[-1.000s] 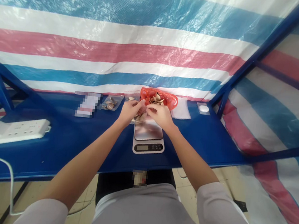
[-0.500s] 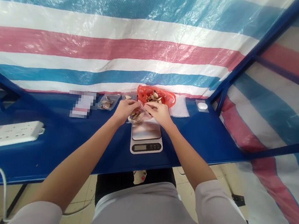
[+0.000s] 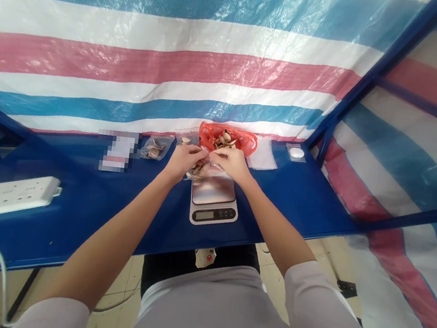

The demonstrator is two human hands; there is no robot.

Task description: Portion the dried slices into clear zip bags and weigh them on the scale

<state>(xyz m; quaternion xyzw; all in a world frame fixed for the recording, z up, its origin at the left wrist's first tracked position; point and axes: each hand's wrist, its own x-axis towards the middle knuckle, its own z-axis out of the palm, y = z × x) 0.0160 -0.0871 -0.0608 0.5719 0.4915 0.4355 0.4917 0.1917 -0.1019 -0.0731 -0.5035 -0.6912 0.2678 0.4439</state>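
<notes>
Both hands pinch the top edge of a clear plastic bag (image 3: 198,171) with dried brownish slices in it. My left hand (image 3: 184,161) has its thumb and fingertips closed on the bag's left side. Close beside it, my right hand (image 3: 232,163) grips the same edge, fingertips nearly meeting the left ones. The bag hangs over the back left part of a kitchen scale (image 3: 214,198) with a shiny plate; whether it touches the plate I cannot tell. Just behind the hands lies an open red plastic bag (image 3: 248,142) holding more dried slices (image 3: 224,139).
Left of the hands lie filled clear bags (image 3: 155,149) and a blurred-out item (image 3: 119,151). Flat clear bags (image 3: 262,154) and a small bag with a white disc (image 3: 296,153) lie right. A power strip (image 3: 13,196) sits on the blue table (image 3: 110,215) at left.
My hands stay pinched on the clear bag's edge, with fingertips shifted slightly closer together. The whole view has tilted a little; other things keep their places.
</notes>
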